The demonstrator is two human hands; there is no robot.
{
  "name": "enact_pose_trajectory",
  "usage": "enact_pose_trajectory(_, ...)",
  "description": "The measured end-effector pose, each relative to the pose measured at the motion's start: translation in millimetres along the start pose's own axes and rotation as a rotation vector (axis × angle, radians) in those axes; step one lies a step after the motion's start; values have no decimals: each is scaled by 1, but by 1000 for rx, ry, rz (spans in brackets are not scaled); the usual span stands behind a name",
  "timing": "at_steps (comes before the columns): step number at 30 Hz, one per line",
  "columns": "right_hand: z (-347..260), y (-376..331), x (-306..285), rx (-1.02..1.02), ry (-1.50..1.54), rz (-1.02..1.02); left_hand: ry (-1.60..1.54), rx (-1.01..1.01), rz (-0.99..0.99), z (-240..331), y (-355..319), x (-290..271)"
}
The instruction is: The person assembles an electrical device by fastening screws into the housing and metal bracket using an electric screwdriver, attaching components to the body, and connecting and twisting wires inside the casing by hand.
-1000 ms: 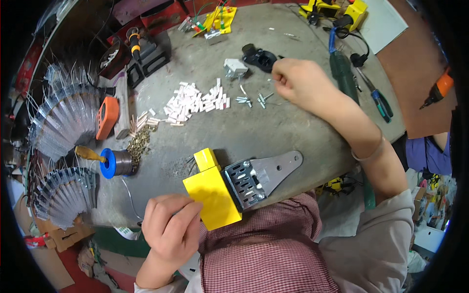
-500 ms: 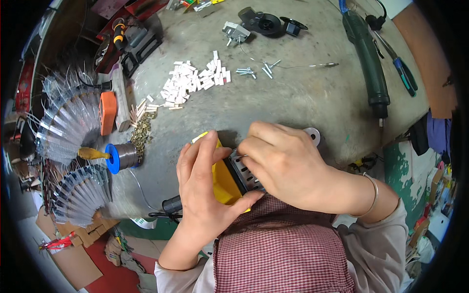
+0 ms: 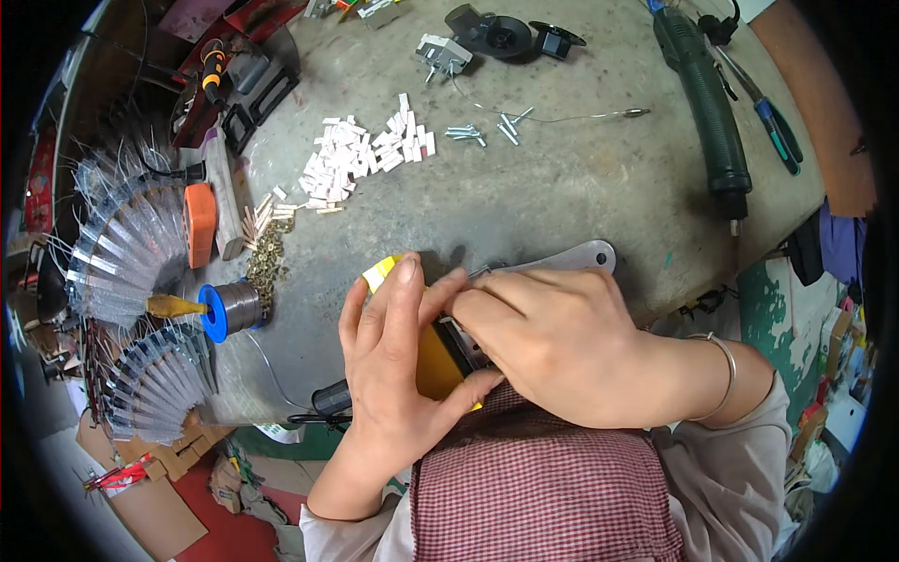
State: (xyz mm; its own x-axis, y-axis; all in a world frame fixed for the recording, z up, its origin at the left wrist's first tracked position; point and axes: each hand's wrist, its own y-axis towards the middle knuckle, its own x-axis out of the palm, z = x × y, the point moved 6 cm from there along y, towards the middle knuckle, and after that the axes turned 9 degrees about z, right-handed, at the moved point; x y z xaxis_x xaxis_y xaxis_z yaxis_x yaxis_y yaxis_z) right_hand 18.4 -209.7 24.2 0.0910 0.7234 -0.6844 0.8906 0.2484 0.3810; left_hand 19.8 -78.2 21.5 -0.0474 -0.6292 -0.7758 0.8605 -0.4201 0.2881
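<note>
Yellow box at bench near edge: L hand gripping it, R hand grip hidden, can't tell. Prob mid-fitting; nxt move needs steadiness.

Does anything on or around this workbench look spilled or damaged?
Small brass-coloured metal pieces lie loose beside the blue-flanged spool of grey wire; they look spilled, though perhaps heaped there deliberately. At right, the green painted surface looks chipped, pale patches showing. Nothing odd shows at the yellow box in the left hand.
</note>
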Motion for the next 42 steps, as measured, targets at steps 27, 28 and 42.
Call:
enact_pose_trajectory(27, -16, -37, 0, -229, 31, 44, 51, 144, -55, 10, 4, 0)
enact_pose_trajectory(28, -20, -38, -3, -229, 6, 73, 70, 132, -62, 11, 5, 1)
enact_pose_trajectory(42, 85, -36, -138, 396, -717, 362, 84, 79, -6, 9, -2, 1)
